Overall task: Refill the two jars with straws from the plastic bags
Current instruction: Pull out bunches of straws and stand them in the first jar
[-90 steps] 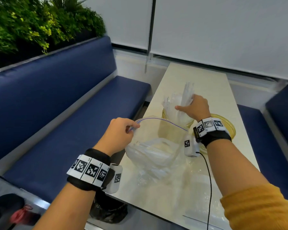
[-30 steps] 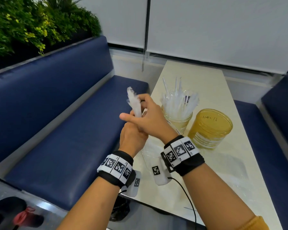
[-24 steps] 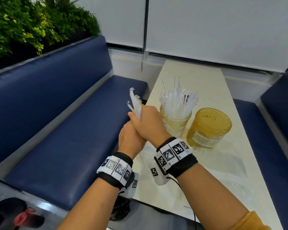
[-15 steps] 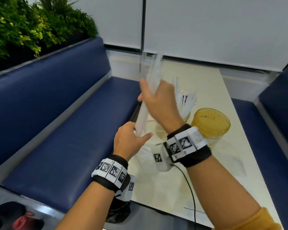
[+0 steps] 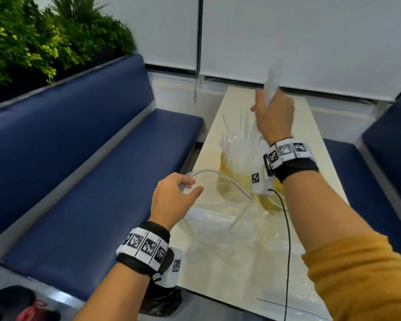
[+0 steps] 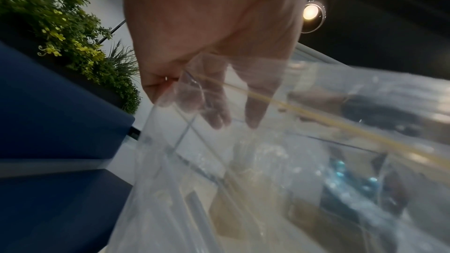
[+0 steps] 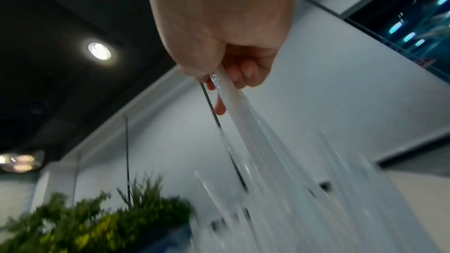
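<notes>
A long cream table (image 5: pixel 239 269) is running away from the person between two blue benches (image 5: pixel 79 181), and it is carrying everything in play. Nearest on it, a clear plastic bag (image 5: pixel 213 218) is lying with its mouth held up; the left hand (image 5: pixel 171 200) is pinching the bag's rim between thumb and fingers (image 6: pixel 214 103). Beyond the bag, the two jars are standing side by side: the left jar (image 5: pixel 236 167) is already bristling with upright straws, while the second jar (image 5: pixel 272 200) is mostly hidden behind the right wrist. The right hand (image 5: pixel 273 117) is raised above them, its fingers (image 7: pixel 243 72) clenched around a bundle of straws (image 7: pixel 255 132). The bundle's long axis is standing nearly upright, its lower end pointing down toward the jars, so the right hand is probably lowering it straight in.
</notes>
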Demonstrator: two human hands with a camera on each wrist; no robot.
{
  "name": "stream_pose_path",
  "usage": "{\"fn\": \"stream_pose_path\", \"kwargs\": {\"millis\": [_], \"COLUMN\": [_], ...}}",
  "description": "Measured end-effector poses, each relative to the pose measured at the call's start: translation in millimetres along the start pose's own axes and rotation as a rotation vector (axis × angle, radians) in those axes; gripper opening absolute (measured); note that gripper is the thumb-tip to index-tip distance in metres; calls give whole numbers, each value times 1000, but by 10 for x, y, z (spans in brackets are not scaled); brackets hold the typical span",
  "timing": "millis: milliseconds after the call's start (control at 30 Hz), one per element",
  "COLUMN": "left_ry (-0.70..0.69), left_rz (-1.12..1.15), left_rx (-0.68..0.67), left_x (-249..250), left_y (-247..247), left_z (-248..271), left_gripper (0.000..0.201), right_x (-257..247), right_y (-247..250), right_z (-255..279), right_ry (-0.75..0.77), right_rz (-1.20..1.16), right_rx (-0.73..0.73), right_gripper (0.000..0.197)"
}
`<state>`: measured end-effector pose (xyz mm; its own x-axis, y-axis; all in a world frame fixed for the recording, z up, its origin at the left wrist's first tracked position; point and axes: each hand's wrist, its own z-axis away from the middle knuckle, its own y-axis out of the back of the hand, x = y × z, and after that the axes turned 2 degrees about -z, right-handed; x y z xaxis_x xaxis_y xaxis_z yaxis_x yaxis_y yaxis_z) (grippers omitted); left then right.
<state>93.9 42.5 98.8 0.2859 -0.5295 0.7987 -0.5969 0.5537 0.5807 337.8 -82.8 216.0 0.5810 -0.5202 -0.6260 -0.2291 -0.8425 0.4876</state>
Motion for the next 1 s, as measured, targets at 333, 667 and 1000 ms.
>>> {"fn": "stream_pose_path", "kwargs": {"millis": [333,667,1000], "left_ry": [-56,-61,-68], "left_rz": [-16,29,51], "left_rx": [12,0,-3], "left_x": [-40,-11,17], "left_y": [-43,-40,-2], "left_z": [63,27,44], "left_gripper": [17,14,8], "right_x": [503,302,491], "right_y": [-486,-227,-413], "right_z": [545,218,296], "right_ry": [-291,-85,180], "right_rz": [61,19,446], "right_rx": [-146,42,-532], "right_gripper": [39,40,26]}}
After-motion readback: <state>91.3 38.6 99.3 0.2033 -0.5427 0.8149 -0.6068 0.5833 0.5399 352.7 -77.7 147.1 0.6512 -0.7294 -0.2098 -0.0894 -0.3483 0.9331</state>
